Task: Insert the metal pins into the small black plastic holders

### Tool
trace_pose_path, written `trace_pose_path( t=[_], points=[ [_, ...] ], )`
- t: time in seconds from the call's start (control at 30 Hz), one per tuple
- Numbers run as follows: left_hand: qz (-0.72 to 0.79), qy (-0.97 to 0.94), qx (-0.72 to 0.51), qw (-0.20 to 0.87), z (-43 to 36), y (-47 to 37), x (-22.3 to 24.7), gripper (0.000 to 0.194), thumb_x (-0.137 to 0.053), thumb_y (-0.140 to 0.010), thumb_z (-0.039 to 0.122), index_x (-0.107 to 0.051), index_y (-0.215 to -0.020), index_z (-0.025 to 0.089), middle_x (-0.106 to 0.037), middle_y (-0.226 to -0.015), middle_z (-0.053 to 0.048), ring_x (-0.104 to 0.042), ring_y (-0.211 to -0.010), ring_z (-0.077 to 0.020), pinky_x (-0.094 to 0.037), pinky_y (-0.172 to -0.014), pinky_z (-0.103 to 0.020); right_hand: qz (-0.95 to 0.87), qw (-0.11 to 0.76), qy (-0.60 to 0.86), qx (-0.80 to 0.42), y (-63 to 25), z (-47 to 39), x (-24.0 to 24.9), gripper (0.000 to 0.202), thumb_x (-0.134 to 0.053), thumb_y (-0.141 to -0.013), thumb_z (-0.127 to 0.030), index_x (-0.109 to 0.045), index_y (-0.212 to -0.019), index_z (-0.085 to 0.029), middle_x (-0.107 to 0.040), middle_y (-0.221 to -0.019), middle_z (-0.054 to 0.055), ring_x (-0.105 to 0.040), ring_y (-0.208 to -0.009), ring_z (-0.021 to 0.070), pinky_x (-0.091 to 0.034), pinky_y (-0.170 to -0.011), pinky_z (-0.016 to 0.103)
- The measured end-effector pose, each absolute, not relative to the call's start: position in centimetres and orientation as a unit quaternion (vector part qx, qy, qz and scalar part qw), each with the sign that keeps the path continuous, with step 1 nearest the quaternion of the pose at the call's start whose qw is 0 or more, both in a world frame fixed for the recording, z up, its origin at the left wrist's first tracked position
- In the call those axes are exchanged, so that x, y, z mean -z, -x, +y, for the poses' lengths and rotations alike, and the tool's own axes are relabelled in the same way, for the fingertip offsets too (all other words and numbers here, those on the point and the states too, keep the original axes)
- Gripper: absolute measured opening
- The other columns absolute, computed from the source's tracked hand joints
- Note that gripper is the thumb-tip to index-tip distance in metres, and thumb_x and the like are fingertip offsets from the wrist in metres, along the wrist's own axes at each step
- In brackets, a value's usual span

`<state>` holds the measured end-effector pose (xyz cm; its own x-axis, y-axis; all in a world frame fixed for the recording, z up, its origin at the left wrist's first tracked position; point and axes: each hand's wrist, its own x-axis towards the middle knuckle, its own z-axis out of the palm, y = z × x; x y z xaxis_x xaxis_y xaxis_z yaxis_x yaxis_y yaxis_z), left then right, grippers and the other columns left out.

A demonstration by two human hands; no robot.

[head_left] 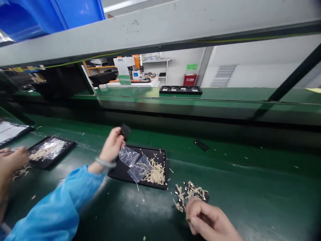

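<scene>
At the far left, another person's hand [18, 159] is beside a dark tray [67, 147] that holds pale bits and clear plastic. Next, the left hand [112, 144], at the end of a blue sleeve [60, 201], grips a small black piece [125, 131] between thumb and fingers, the piece projecting from the fingertips above the upper left part of a black tray [120, 170]. Clear bags [140, 168] lie in that tray, with a heap of pale strips [155, 173] to their right. Farther right on the green bench [240, 190], a mixed pile [194, 191] lies just beyond the right hand [207, 216], whose fingers curl inward; whether they grip anything cannot be told. A flat dark part [201, 145] lies behind the pile, well apart from both hands.
</scene>
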<state>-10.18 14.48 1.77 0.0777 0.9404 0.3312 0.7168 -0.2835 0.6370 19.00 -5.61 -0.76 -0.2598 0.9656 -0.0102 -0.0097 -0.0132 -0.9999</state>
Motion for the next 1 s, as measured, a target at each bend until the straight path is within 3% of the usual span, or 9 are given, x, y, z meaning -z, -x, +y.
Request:
trace_pose_path(
  t=[0.13,0.23,0.33,0.4,0.53,0.63,0.77,1.0],
  points=[
    [0.278,-0.905,-0.25,0.205,3.9,4.7,-1.1,0.034,-0.037,-0.083,0.005,-0.056,-0.104,0.024,-0.058,-0.092,-0.005,-0.055,-0.083,-0.0154,-0.048,-0.073,-0.027,-0.513,0.512,0.341,-0.598,-17.7,-6.3,-0.2,0.019,-0.052,-0.086,-0.038,-0.055,-0.075,-0.022,-0.049,-0.072,-0.002,-0.049,-0.054,0.0088,-0.038,-0.056,0.024],
    [0.233,-0.901,-0.263,0.255,-0.7,2.2,-0.8,0.031,-0.038,-0.083,0.005,-0.058,-0.101,0.021,-0.059,-0.09,-0.007,-0.051,-0.09,-0.0183,-0.044,-0.082,-0.033,-0.497,0.515,0.313,-0.624,-17.2,-7.3,-0.3,0.018,-0.054,-0.085,-0.037,-0.056,-0.075,-0.022,-0.05,-0.075,-0.001,-0.051,-0.055,0.0096,-0.038,-0.054,0.024],
    [0.313,-0.695,-0.38,0.524,-2.5,0.2,-0.1,0.016,-0.054,-0.081,0.016,-0.055,-0.097,0.017,-0.058,-0.084,-0.005,-0.053,-0.08,-0.0153,-0.044,-0.075,-0.029,-0.491,0.51,0.314,-0.632,-16.8,-7.9,-0.3,0.021,-0.053,-0.085,-0.038,-0.055,-0.073,-0.022,-0.05,-0.073,-0.001,-0.051,-0.057,0.0111,-0.038,-0.055,0.025],
    [0.33,-0.482,-0.43,0.689,-2.8,-1.3,0.6,0.02,-0.066,-0.073,0.023,-0.054,-0.088,0.016,-0.055,-0.076,-0.002,-0.051,-0.071,-0.0128,-0.041,-0.067,-0.025,-0.504,0.507,0.319,-0.622,-16.7,-8.0,-0.3,0.02,-0.053,-0.085,-0.038,-0.055,-0.072,-0.022,-0.051,-0.07,-0.001,-0.051,-0.058,0.0122,-0.039,-0.058,0.026],
    [0.207,-0.202,-0.449,0.846,-2.7,-2.9,1.9,0.025,-0.069,-0.072,0.032,-0.051,-0.08,0.017,-0.051,-0.073,0.0,-0.049,-0.066,-0.0111,-0.038,-0.064,-0.025,-0.528,0.508,0.393,-0.556,-16.8,-7.5,0.1,0.025,-0.052,-0.086,-0.035,-0.053,-0.065,-0.022,-0.05,-0.059,-0.002,-0.048,-0.062,0.0139,-0.038,-0.063,0.026],
    [0.133,-0.1,-0.446,0.879,-2.5,-2.8,1.8,0.02,-0.065,-0.075,0.027,-0.048,-0.082,0.018,-0.042,-0.066,0.003,-0.044,-0.059,-0.0094,-0.034,-0.059,-0.023,-0.502,0.475,0.483,-0.538,-16.8,-7.2,0.8,0.029,-0.054,-0.084,-0.04,-0.05,-0.062,-0.021,-0.044,-0.053,-0.004,-0.042,-0.055,0.0125,-0.034,-0.055,0.024],
    [0.098,-0.063,-0.457,0.882,-2.4,-2.4,1.5,0.012,-0.057,-0.073,0.013,-0.047,-0.078,0.016,-0.03,-0.06,0.004,-0.037,-0.056,-0.0096,-0.031,-0.059,-0.022,-0.493,0.423,0.501,-0.572,-15.5,-7.4,1.7,0.034,-0.054,-0.081,-0.047,-0.048,-0.062,-0.02,-0.038,-0.05,-0.006,-0.036,-0.049,0.0105,-0.03,-0.051,0.024],
    [0.119,-0.1,-0.492,0.857,-2.5,-2.5,1.7,0.007,-0.05,-0.074,0.013,-0.044,-0.071,0.015,-0.028,-0.057,0.003,-0.034,-0.057,-0.0111,-0.031,-0.065,-0.024,-0.481,0.41,0.479,-0.609,-13.7,-7.6,1.9,0.037,-0.053,-0.08,-0.049,-0.047,-0.06,-0.019,-0.037,-0.048,-0.007,-0.034,-0.049,0.01,-0.027,-0.051,0.024]
  ],
)
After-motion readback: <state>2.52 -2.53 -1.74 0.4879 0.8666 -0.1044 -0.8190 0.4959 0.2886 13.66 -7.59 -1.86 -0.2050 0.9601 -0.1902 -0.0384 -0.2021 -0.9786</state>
